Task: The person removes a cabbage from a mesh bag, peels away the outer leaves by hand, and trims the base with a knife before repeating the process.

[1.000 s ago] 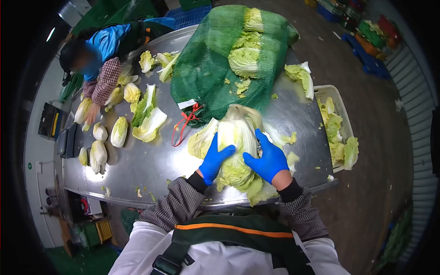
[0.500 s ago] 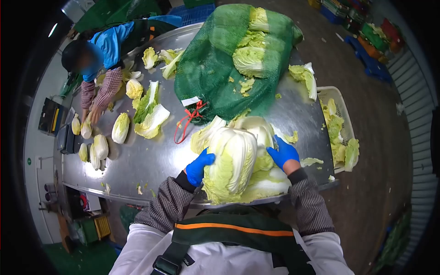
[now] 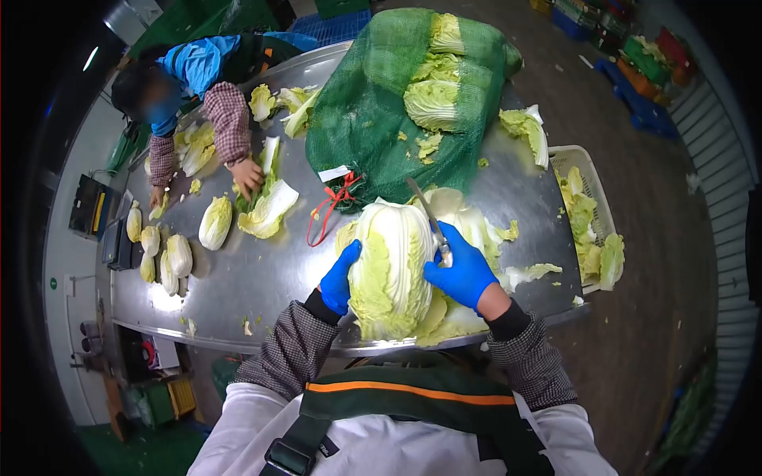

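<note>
Lying lengthwise toward the person, cabbage at near table edge, bare steel to its left. Left hand cupped closed against cabbage's left side, fingers up. Right hand fisted around knife, blade angled up-left over cabbage; loose leaves right.

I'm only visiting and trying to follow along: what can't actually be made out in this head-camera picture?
- Knife handle: hidden inside the right hand; only the blade shows.
- Left hand fingers: behind the cabbage it steadies.
- Cabbage base: covered by loose leaves at the table edge.
- White tag on the green net sack: too small to read.
</note>
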